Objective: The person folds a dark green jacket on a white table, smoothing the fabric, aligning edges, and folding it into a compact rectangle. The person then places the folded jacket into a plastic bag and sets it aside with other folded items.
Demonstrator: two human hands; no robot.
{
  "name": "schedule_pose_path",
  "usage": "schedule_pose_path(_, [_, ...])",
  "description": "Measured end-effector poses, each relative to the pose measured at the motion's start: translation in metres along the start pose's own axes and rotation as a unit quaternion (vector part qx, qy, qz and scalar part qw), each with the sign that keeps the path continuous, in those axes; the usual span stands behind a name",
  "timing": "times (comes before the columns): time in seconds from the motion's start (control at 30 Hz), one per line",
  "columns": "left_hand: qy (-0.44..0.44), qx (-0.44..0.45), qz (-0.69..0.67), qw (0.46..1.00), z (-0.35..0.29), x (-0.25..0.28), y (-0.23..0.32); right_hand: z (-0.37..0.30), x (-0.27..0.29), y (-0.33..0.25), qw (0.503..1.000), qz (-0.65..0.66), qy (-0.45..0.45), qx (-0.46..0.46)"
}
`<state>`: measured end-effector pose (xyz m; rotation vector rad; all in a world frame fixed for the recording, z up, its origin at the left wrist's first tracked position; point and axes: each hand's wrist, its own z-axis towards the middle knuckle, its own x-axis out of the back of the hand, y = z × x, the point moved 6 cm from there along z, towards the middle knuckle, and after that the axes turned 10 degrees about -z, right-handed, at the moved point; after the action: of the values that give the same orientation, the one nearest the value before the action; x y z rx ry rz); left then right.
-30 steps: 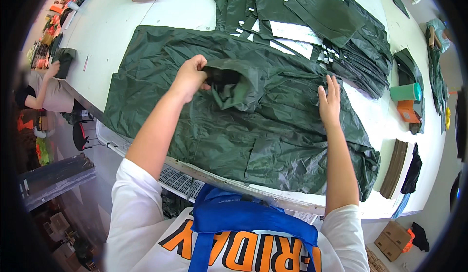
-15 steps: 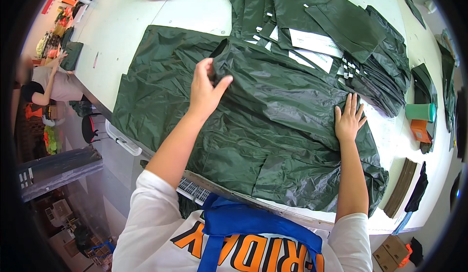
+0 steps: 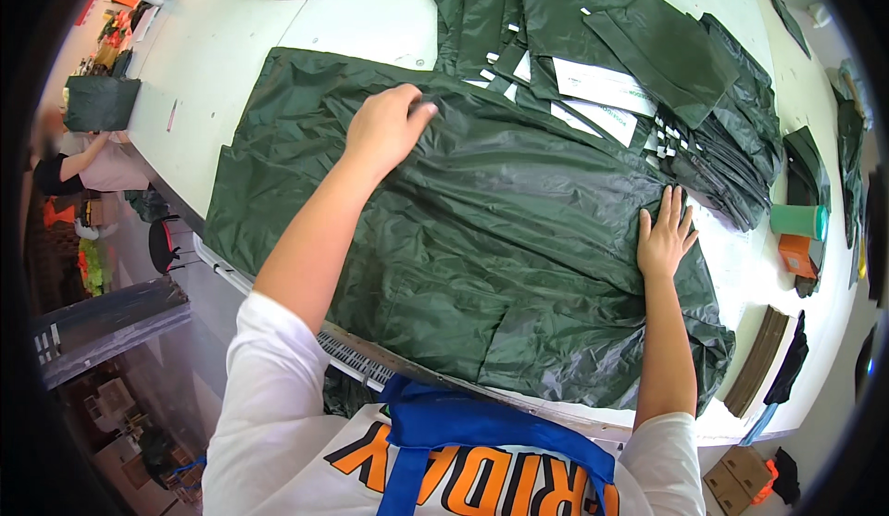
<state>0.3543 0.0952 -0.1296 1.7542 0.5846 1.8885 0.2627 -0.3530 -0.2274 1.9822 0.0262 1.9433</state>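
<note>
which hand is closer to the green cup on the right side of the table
Right. The right hand lies flat on the dark green garment, a short way left of the green cup. The left hand rests far across the garment, toward the table's left side.

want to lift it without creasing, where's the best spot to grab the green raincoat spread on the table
Probably the raincoat is best gripped along its far edge, near the left hand, coming from above. It lies flat and spread on the table, so only the edges offer loose fabric to pinch. The right hand presses flat near the right edge, a second pinch point.
</note>
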Motion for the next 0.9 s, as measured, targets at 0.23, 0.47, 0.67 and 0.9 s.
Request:
schedule_pose_path(0.23, [0.027,0.038,-0.009,0.999,0.048,-0.043,-0.073,0.001,-0.003,0.003,1.000,0.003,-0.001,0.011])
schedule_pose_path(0.47, [-0.167,-0.091,0.224,0.956,0.074,-0.044,-0.047,0.070,0.038,0.009,0.980,0.115,-0.115,0.112])
schedule_pose_path(0.67, [-0.279,-0.147,0.175,0.933,0.084,-0.037,-0.036,0.078,0.058,0.010,0.973,-0.019,-0.102,0.206])
schedule_pose_path(0.9, [-0.026,-0.311,0.137,0.940,-0.079,0.107,0.001,-0.051,0.168,0.049,0.974,0.178,-0.055,0.132])
